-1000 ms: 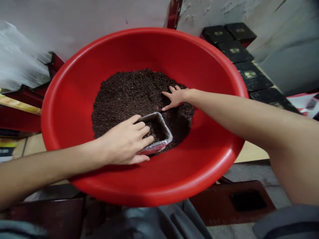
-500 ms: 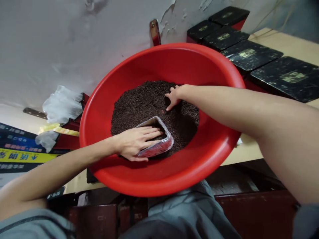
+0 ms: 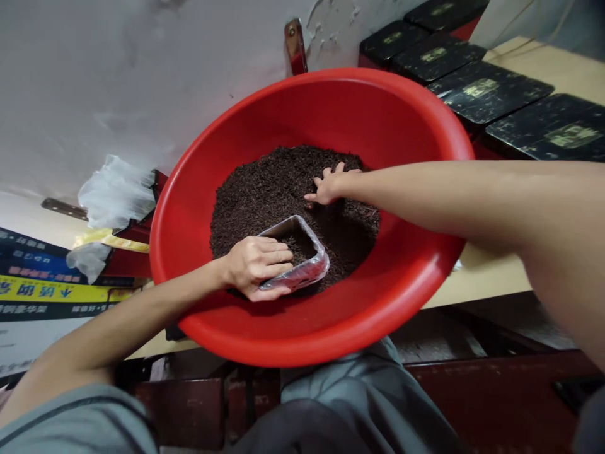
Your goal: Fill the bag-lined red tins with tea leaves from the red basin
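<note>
A wide red plastic basin [image 3: 307, 348] holds a heap of dark dried bits [image 3: 265, 183] that look like loose tea leaves. My left hand [image 3: 259, 268] is closed over the near-left side of a rectangular box [image 3: 309, 275] wrapped in clear film. Its fingers curl over the rim, and the thumb lies along the outer near side. The box rests tilted in the heap, its open top showing some dark leaves inside. Over the far right of the heap, my right hand [image 3: 329, 185] is open with fingers spread, its palm side hidden against the leaves.
Several black-lidded tins [image 3: 482, 88] stand behind the basin on the right. To the left lie crumpled clear plastic bags [image 3: 118, 192] and a printed carton [image 3: 42, 290]. A wall [image 3: 118, 82] rises behind. My legs [image 3: 359, 403] are under the basin's near edge.
My left hand's fingers, stretched flat across the box opening before, have curled around its rim. My right hand stays over the leaves, its fingers spread a little differently. The view has shifted slightly.
</note>
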`<state>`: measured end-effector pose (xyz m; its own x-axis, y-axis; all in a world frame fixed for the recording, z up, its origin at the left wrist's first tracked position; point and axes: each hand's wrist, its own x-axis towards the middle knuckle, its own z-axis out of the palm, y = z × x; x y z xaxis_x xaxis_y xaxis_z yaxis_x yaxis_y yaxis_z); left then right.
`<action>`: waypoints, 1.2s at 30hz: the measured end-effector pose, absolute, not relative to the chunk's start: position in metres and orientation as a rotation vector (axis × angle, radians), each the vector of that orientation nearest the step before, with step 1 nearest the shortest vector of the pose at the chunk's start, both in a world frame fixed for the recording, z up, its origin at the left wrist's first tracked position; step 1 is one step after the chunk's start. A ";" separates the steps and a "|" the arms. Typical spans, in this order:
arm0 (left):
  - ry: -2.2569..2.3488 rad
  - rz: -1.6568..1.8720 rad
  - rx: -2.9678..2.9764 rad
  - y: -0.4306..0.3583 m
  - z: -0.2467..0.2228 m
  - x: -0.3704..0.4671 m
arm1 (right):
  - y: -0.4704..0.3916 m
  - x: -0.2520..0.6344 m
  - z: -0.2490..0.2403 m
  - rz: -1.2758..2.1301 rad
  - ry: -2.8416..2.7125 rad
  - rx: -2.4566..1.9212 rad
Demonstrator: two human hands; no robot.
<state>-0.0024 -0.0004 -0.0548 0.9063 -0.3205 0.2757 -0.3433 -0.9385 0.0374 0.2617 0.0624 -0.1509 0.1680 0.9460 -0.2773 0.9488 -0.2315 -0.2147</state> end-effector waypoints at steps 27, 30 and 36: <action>-0.497 0.468 3.071 0.001 -0.067 -0.003 | 0.044 0.271 -0.152 -0.150 2.252 1.929; -0.519 0.546 3.055 0.000 -0.066 -0.002 | 0.049 0.277 -0.151 -0.195 2.316 1.907; -0.520 0.609 3.050 -0.002 -0.064 -0.001 | 0.058 0.270 -0.121 -0.494 2.273 2.188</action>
<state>-0.0013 -0.0020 -0.0643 0.8712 -0.3211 0.3714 -0.3166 -0.9456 -0.0750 0.2704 0.0577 -0.1205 -0.0603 0.9828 -0.1744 0.9666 0.0139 -0.2558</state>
